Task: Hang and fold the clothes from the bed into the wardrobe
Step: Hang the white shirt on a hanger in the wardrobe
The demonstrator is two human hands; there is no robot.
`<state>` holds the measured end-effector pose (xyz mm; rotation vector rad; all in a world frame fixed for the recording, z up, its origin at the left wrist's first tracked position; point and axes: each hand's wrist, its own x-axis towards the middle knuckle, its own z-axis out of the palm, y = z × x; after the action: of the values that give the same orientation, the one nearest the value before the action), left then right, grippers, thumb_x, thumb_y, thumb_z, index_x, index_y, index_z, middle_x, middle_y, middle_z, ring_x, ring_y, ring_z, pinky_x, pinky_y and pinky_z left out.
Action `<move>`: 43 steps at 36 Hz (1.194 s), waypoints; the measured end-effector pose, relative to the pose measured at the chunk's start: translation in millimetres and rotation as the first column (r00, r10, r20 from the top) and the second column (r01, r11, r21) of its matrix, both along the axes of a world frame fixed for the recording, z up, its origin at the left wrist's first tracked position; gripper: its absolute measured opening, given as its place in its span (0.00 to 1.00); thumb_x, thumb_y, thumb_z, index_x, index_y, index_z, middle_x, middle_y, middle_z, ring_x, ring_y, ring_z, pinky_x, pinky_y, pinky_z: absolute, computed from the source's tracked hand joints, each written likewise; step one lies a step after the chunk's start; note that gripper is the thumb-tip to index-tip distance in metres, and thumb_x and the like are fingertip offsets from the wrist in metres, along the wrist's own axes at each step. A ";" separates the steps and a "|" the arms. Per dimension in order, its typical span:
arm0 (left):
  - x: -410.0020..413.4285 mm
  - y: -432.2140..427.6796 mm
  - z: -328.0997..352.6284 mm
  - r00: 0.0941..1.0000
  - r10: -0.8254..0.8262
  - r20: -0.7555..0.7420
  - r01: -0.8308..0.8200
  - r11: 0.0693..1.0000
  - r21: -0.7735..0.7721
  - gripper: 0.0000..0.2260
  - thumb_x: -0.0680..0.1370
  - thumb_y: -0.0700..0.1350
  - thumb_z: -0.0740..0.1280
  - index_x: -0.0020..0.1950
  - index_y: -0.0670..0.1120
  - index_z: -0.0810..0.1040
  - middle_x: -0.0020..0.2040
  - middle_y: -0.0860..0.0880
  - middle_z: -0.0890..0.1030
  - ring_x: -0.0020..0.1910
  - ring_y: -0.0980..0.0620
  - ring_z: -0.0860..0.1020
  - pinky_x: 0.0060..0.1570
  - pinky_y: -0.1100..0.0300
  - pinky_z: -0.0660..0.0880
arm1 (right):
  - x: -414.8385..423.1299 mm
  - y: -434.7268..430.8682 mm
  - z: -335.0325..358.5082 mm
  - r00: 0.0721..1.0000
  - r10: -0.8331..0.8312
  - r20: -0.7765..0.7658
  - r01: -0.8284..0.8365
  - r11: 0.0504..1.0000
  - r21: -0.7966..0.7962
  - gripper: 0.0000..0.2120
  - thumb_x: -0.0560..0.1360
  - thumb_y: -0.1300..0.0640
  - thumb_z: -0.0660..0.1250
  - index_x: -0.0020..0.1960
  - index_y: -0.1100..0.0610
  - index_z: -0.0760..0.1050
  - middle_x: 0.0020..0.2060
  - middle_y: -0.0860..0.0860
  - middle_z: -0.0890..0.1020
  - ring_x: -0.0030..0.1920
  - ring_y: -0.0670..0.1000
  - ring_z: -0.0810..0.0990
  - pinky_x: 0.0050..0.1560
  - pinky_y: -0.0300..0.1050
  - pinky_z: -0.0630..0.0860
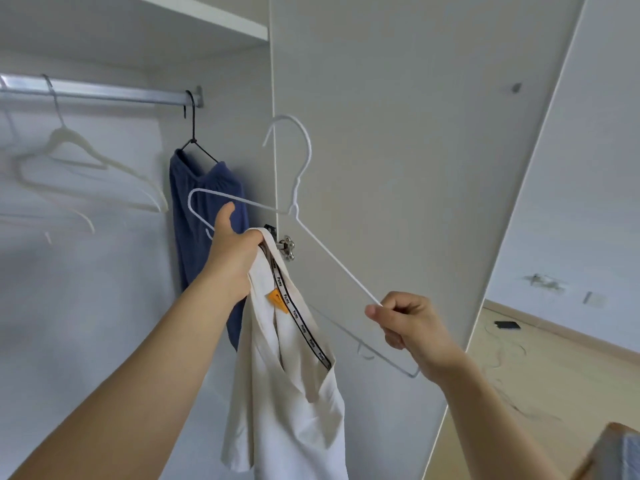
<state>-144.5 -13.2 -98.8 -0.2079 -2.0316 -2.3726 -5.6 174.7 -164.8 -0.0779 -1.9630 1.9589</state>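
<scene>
Head view: the right hand (412, 327) is pinching the lower right arm of a white wire hanger (294, 206); the left hand (232, 251) is gripping a cream garment (287, 393) together with the hanger's left end, before the open wardrobe (221, 26), where blue clothing (194, 209) is hanging from the rail (104, 91).

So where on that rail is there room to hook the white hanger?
The rail is bare between the pale hangers at its left and the black hanger carrying the blue garment. It is crowded at the right end, by the bracket.

Soft, even daylight is seen throughout; shadows are faint, edges are bent by wide-angle distortion, slight blur at left.
</scene>
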 end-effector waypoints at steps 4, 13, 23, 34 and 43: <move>1.4 1.4 4.8 0.999 0.021 -0.047 -0.021 1.000 -0.005 0.29 0.77 0.37 0.60 0.72 0.62 0.60 0.48 0.58 0.72 0.35 0.52 0.76 0.29 0.60 0.75 | 3.1 4.7 5.9 1.000 0.006 -0.019 -0.005 1.000 0.012 0.22 0.70 0.66 0.70 0.21 0.53 0.69 0.18 0.46 0.62 0.20 0.46 0.58 0.23 0.35 0.56; -5.6 -4.4 16.1 0.999 -0.035 -0.001 0.035 0.986 0.163 0.09 0.78 0.37 0.61 0.44 0.49 0.77 0.40 0.48 0.77 0.38 0.52 0.76 0.36 0.60 0.73 | -6.9 7.0 6.0 0.998 -0.069 0.003 0.067 0.983 0.174 0.21 0.70 0.66 0.72 0.24 0.55 0.67 0.19 0.44 0.64 0.20 0.43 0.61 0.23 0.31 0.59; -7.6 2.9 11.5 0.984 -0.140 -0.108 0.134 0.989 -0.058 0.13 0.77 0.35 0.60 0.40 0.48 0.79 0.36 0.47 0.79 0.35 0.52 0.78 0.34 0.61 0.75 | -34.3 -20.1 25.5 0.994 0.079 0.079 -0.089 0.987 0.132 0.04 0.73 0.61 0.69 0.41 0.58 0.76 0.25 0.49 0.75 0.23 0.46 0.69 0.25 0.34 0.66; -36.3 -18.1 -0.5 0.982 -0.075 -0.175 -0.049 0.786 -0.616 0.07 0.79 0.43 0.57 0.44 0.48 0.73 0.41 0.47 0.75 0.38 0.51 0.72 0.38 0.58 0.67 | -60.7 -18.6 23.5 0.960 -0.280 0.012 0.281 0.957 -0.074 0.19 0.78 0.55 0.63 0.29 0.59 0.68 0.15 0.47 0.62 0.17 0.45 0.58 0.19 0.34 0.56; -68.5 -44.8 10.5 0.979 0.175 0.106 -0.112 0.893 -0.436 0.05 0.77 0.37 0.56 0.46 0.39 0.71 0.35 0.42 0.70 0.30 0.46 0.69 0.31 0.61 0.65 | -58.8 -1.2 14.3 0.983 -0.182 -0.029 0.169 0.954 -0.246 0.20 0.75 0.59 0.67 0.28 0.56 0.64 0.17 0.46 0.61 0.17 0.45 0.56 0.21 0.31 0.54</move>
<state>-213.0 -57.9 -88.3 0.1138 -2.5161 -1.8756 -64.4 173.4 -150.5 -0.2541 -1.6153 2.0502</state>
